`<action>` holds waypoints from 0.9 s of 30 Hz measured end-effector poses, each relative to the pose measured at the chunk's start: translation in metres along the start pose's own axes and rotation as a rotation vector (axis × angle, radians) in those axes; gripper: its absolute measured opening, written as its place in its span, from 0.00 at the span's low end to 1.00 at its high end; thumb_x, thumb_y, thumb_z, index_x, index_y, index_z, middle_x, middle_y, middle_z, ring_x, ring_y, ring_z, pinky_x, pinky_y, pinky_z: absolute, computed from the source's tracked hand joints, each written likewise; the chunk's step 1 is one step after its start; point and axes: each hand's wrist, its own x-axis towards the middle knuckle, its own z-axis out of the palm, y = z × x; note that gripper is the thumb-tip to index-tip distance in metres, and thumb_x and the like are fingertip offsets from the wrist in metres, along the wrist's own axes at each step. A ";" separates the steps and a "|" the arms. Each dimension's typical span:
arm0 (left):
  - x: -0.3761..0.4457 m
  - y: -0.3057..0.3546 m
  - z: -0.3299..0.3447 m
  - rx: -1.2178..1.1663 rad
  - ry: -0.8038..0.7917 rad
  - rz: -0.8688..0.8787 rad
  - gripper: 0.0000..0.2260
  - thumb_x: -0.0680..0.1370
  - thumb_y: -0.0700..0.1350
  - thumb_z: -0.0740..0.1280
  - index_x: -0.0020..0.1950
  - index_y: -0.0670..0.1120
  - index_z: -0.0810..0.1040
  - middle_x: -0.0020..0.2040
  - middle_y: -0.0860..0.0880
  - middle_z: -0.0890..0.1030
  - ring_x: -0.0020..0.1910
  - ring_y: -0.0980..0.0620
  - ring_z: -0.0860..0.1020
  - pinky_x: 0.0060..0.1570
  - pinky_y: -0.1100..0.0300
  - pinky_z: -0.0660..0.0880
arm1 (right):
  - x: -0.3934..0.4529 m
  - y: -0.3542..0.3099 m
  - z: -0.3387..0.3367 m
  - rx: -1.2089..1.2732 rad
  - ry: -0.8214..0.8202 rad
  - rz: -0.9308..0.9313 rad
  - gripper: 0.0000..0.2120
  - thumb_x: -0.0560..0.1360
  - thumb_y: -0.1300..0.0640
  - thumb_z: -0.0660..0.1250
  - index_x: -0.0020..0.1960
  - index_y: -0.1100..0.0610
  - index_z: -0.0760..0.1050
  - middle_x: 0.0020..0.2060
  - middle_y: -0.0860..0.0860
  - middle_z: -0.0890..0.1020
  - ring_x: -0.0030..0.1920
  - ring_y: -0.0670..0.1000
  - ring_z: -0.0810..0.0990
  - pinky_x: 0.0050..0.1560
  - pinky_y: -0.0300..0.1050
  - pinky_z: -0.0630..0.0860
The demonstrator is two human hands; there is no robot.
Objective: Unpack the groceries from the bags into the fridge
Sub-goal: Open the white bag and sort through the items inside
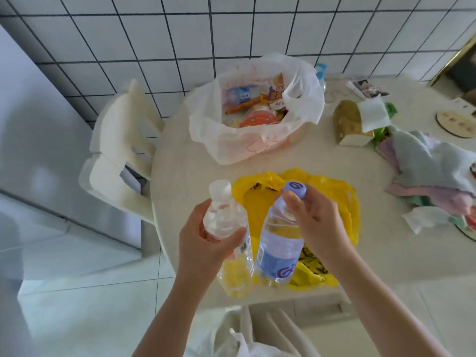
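Observation:
My left hand (206, 238) grips a clear water bottle with a white cap (226, 222) around its upper body. My right hand (316, 222) holds a second bottle with a blue label and a lilac cap (279, 246) by the neck, just under the cap. Both bottles hang upright above a flattened yellow plastic bag (334, 199) on the round table (180, 155). Behind it stands an open white plastic bag (257, 145) with several colourful snack packets inside. The grey fridge (38, 130) fills the left side, its door closed.
A white chair (121, 155) stands between the table and the fridge. On the right of the table lie a gold tissue box (347, 122), crumpled cloths (427, 171) and a round coaster (456, 124). Another chair with a white bag (247, 338) sits below my arms.

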 end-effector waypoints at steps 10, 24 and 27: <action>-0.125 -0.024 -0.019 0.075 0.131 -0.059 0.29 0.58 0.52 0.78 0.59 0.54 0.79 0.46 0.60 0.83 0.45 0.60 0.82 0.46 0.60 0.79 | -0.113 0.008 -0.003 -0.060 -0.138 -0.080 0.16 0.69 0.38 0.62 0.44 0.50 0.76 0.37 0.40 0.80 0.37 0.41 0.77 0.37 0.35 0.70; -0.334 -0.066 -0.084 0.188 0.593 -0.215 0.31 0.58 0.53 0.81 0.59 0.62 0.77 0.40 0.61 0.82 0.38 0.59 0.80 0.41 0.50 0.82 | -0.259 -0.006 0.037 -0.025 -0.533 -0.246 0.16 0.70 0.41 0.68 0.45 0.54 0.75 0.37 0.45 0.81 0.39 0.45 0.79 0.40 0.37 0.75; -0.362 -0.075 -0.104 0.192 0.695 -0.273 0.33 0.59 0.49 0.82 0.62 0.58 0.76 0.47 0.62 0.82 0.44 0.60 0.81 0.44 0.50 0.82 | -0.281 -0.019 0.059 -0.016 -0.657 -0.272 0.17 0.72 0.39 0.67 0.47 0.54 0.75 0.38 0.45 0.80 0.41 0.45 0.79 0.41 0.34 0.74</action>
